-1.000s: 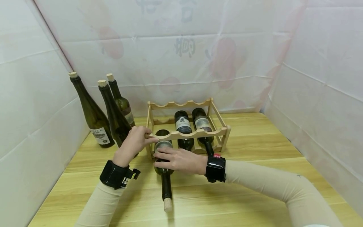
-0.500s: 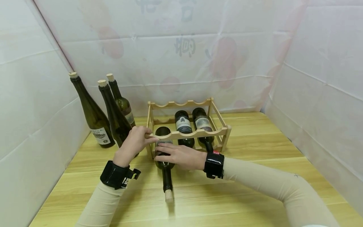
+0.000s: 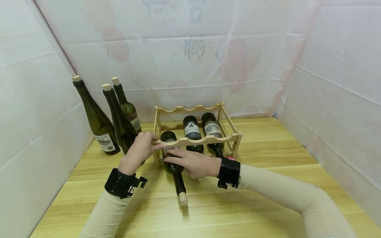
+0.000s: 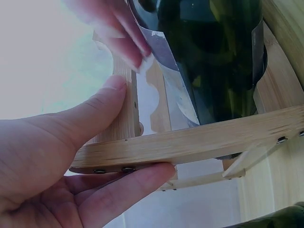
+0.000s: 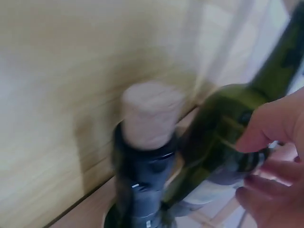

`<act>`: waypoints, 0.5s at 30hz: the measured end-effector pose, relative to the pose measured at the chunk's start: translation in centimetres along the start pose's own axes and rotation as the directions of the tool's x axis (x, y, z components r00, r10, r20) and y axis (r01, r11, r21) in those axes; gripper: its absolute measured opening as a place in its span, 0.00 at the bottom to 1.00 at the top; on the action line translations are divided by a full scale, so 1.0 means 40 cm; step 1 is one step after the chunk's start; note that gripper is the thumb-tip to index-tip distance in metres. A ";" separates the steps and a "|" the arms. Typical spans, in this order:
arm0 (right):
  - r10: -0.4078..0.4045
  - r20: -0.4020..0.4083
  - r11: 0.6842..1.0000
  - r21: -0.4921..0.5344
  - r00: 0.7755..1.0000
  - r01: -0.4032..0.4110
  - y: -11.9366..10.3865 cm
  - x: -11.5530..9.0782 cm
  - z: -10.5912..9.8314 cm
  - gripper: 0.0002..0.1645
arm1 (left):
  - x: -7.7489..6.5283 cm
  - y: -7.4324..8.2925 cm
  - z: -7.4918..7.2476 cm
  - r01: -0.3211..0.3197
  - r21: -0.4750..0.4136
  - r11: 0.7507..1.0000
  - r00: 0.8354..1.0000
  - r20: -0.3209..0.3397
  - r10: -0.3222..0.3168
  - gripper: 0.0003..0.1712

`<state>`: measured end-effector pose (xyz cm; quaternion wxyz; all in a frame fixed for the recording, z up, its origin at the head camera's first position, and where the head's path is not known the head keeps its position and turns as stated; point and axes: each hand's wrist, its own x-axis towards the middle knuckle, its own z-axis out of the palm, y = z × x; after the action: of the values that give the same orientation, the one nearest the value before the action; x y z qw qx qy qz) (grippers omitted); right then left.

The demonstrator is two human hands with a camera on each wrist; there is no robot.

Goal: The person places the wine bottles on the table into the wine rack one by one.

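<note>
My left hand (image 3: 140, 152) grips the front left corner of a wooden wine rack (image 3: 197, 141). In the left wrist view, thumb and fingers pinch the rack's bars (image 4: 204, 141) from both sides. My right hand (image 3: 194, 162) holds a dark green wine bottle (image 3: 179, 183) by its body, fingers over it and thumb along the other side. That bottle lies in the leftmost lower slot, base inward, its corked neck pointing towards me and slightly right. In the right wrist view the held bottle (image 5: 221, 116) sits behind a neighbouring bottle's corked neck (image 5: 145, 185).
Two labelled bottles, one with a blue-and-white label (image 3: 192, 130) and one beside it (image 3: 212, 128), lie in the rack's right half. Three corked bottles stand left of the rack: one far left (image 3: 96, 122), one nearer (image 3: 119, 122), one behind (image 3: 131, 114). White cloth walls surround the wooden table (image 3: 253, 205).
The held bottle has slid farther into the rack, away from me, and its neck has swung to the right. My right hand moved forward with it. The left hand stayed on the rack.
</note>
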<state>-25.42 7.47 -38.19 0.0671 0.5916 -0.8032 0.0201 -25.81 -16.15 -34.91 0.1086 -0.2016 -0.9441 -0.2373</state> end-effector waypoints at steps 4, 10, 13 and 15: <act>0.052 -0.097 0.995 0.089 0.994 -0.044 -0.013 -0.004 -0.014 0.38 | -0.001 -0.002 0.001 0.002 -0.010 1.000 1.000 0.001 -0.002 0.09; 0.276 -0.167 0.942 0.241 0.946 -0.233 -0.045 -0.009 -0.034 0.22 | 0.001 -0.002 0.002 0.001 -0.026 1.000 1.000 -0.008 -0.001 0.11; 0.376 -0.141 0.899 0.296 0.916 -0.323 -0.055 -0.009 -0.042 0.17 | 0.001 -0.003 0.002 0.002 -0.031 1.000 1.000 -0.008 -0.003 0.11; 0.422 -0.081 0.862 0.343 0.903 -0.373 -0.059 -0.010 -0.046 0.14 | 0.001 -0.002 0.002 0.008 -0.034 0.999 1.000 -0.008 -0.008 0.11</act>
<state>-22.91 7.35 -36.53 0.0263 0.4124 -0.8865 0.2083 -25.88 -16.18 -35.00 0.1080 -0.1987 -0.9402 -0.2547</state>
